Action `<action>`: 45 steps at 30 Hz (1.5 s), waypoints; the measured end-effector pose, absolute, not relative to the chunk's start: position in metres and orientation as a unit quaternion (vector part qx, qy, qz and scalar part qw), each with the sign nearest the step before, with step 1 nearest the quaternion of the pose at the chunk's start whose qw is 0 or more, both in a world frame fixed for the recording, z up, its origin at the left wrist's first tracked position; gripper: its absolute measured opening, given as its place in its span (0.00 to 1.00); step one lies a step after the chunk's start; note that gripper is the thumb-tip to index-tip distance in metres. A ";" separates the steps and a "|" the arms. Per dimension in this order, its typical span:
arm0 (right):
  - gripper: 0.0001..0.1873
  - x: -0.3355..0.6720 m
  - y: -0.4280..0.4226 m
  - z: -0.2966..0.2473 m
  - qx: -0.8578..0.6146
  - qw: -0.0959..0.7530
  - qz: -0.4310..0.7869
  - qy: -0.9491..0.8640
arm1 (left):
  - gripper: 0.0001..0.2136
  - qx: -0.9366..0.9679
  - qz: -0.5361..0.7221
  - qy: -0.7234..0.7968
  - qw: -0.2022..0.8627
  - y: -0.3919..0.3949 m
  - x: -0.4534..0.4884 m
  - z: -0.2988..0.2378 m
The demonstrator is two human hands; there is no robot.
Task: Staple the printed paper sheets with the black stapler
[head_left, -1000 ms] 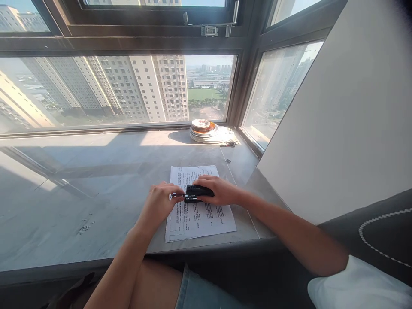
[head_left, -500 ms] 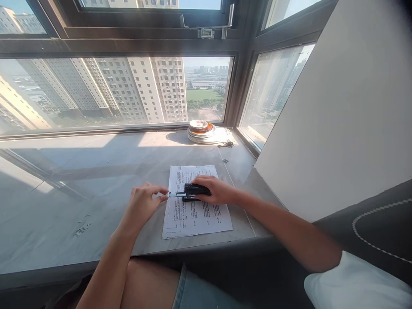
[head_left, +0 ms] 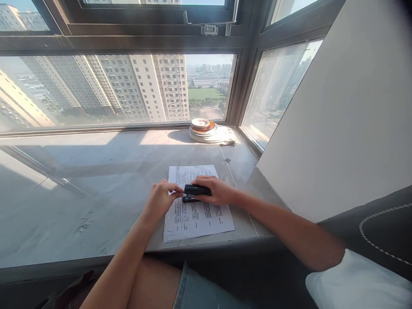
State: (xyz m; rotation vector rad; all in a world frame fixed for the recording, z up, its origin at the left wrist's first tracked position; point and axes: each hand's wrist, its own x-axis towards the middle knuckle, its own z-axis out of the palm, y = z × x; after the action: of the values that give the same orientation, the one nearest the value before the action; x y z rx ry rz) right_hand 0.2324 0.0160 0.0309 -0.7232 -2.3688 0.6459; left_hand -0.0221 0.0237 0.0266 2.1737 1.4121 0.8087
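The fingers (head_left: 172, 189) of the left hand (head_left: 160, 201) are drawn close together at the front end of the black stapler (head_left: 197, 192). Whether they pinch a part of it or only touch it cannot be told. The right hand (head_left: 219, 191) lies over the stapler's back half, its fingers (head_left: 206, 179) curled around the body in a firm hold. The stapler rests on the printed sheet (head_left: 198, 214), which lies flat on the stone window sill (head_left: 96, 180), near the front edge and toward the right end. The left fingertips are very near the stapler's mouth, so a press from the right hand could probably nip them. The sheet is loose on the smooth stone, and a sideways push may slide it toward the front edge. The stapler's mouth is covered by both hands, so it is not visible if it is open, or if paper sits inside. The print on the sheet is too small to read. By the far right corner stands a stack of plates (head_left: 206, 131), and the small dark things (head_left: 229, 143) beside it cannot be identified.
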 end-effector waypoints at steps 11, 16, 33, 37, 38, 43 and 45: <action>0.16 0.232 0.016 0.026 -0.246 0.311 0.248 -0.884 | 0.09 0.772 0.273 0.531 0.217 0.028 -0.020 0.026; 0.17 0.228 0.016 0.032 -0.269 0.290 0.257 -0.882 | 0.15 0.756 0.322 0.541 0.179 0.027 -0.029 0.032; 0.27 0.325 -0.034 0.031 -0.445 0.283 0.286 -0.800 | 0.18 0.742 0.432 0.491 0.150 0.014 -0.026 0.035; 0.34 0.345 -0.007 0.029 -0.518 0.449 0.246 -0.685 | 0.18 0.738 0.443 0.487 0.148 0.012 -0.026 0.037; 0.32 0.347 0.001 0.028 -0.545 0.480 0.221 -0.651 | 0.18 0.737 0.447 0.486 0.145 0.012 -0.026 0.037; 0.22 0.350 0.033 0.010 -0.603 0.412 0.094 -0.676 | 0.17 0.736 0.471 0.470 0.125 0.009 -0.024 0.040; 0.26 0.348 0.043 -0.004 -0.603 0.338 0.077 -0.719 | 0.20 0.743 0.474 0.455 0.129 0.005 -0.022 0.041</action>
State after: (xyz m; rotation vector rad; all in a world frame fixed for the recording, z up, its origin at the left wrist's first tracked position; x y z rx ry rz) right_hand 0.3484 0.0427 -0.0045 -1.5705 -1.8720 0.2017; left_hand -0.0222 0.0054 0.0414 2.1586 1.3236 1.3765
